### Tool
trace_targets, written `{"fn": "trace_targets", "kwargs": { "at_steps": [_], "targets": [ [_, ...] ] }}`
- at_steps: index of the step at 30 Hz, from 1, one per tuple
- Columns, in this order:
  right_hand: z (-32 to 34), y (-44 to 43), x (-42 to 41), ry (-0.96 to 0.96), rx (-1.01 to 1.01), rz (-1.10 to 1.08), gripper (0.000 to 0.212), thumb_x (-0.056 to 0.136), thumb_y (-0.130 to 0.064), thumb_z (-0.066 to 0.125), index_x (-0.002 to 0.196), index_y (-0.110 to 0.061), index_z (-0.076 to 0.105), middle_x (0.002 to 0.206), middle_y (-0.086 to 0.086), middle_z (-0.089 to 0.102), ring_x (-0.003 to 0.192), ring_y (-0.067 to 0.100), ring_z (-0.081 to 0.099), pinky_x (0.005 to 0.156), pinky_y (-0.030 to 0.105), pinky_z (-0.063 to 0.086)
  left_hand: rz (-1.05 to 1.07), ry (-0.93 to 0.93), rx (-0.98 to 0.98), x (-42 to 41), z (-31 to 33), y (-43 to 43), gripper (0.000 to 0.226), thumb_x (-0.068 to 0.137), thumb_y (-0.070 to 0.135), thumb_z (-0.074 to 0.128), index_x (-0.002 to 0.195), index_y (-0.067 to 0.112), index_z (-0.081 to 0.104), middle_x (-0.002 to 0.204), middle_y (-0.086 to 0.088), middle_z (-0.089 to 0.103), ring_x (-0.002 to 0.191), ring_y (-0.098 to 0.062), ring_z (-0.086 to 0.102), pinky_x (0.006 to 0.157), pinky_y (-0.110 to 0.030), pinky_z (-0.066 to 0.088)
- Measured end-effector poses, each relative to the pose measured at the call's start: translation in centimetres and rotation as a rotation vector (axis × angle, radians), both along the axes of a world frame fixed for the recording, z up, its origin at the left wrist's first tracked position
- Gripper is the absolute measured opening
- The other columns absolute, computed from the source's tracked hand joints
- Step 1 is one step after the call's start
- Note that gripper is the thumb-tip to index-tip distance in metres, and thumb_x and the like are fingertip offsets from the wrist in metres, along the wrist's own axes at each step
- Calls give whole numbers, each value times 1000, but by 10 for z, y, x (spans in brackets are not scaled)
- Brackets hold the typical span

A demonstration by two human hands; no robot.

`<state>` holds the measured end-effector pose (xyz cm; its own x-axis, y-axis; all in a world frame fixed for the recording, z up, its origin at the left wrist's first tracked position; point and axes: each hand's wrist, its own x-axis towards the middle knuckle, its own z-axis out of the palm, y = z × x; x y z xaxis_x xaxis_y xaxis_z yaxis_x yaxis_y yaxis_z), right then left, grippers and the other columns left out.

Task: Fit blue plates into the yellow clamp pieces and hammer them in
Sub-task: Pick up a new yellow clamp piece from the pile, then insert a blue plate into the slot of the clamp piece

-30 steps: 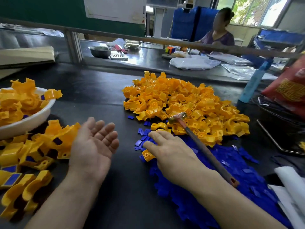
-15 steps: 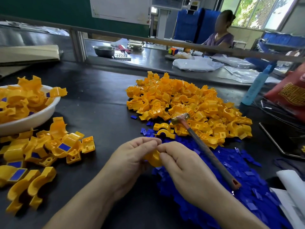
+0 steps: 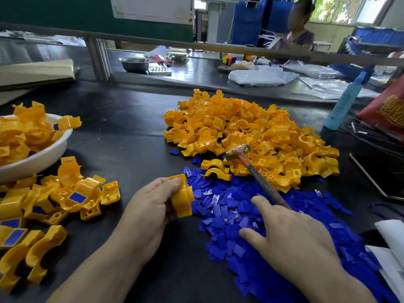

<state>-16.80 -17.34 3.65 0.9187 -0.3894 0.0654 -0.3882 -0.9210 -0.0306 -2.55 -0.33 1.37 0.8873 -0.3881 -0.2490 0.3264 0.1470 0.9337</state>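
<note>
Over the blue plates (image 3: 229, 215): right hand (image 3: 293, 241) spread, empty, seemingly about to pick one.
Left hand (image 3: 150, 202): grips a yellow clamp piece (image 3: 182, 200), ready for fitting.

Gold print on red bag (image 3: 385, 113), not legible.

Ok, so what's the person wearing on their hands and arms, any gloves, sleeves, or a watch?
Nothing shows. The left hand and right hand are bare, with no gloves, and no ring or watch is visible. The left forearm and right forearm are uncovered right to the picture's bottom edge, so no sleeve is in view.
</note>
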Motion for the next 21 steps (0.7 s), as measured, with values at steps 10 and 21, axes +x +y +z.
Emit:
{"fn": "trace_targets", "kwargs": {
  "at_steps": [10, 21],
  "targets": [
    [-13, -1, 10, -67, 22, 15, 25, 96, -51, 33, 106, -37, 51, 93, -13, 63, 84, 10, 62, 63, 30, 51, -181, 66, 27, -15, 0, -5, 38, 65, 35, 71, 97, 14, 72, 79, -10, 72, 63, -17, 67, 57, -34, 54],
    [-11, -14, 6, -385, 137, 17, 29, 91, -48, 43, 88, -29, 65, 72, -11, 61, 65, 8, 59, 58, 28, 50, -231, -5, -22, -22, 1, -5, 22, 67, 31, 72, 83, 18, 77, 78, -11, 73, 63, -18, 68, 50, -29, 54]
  ]
}}
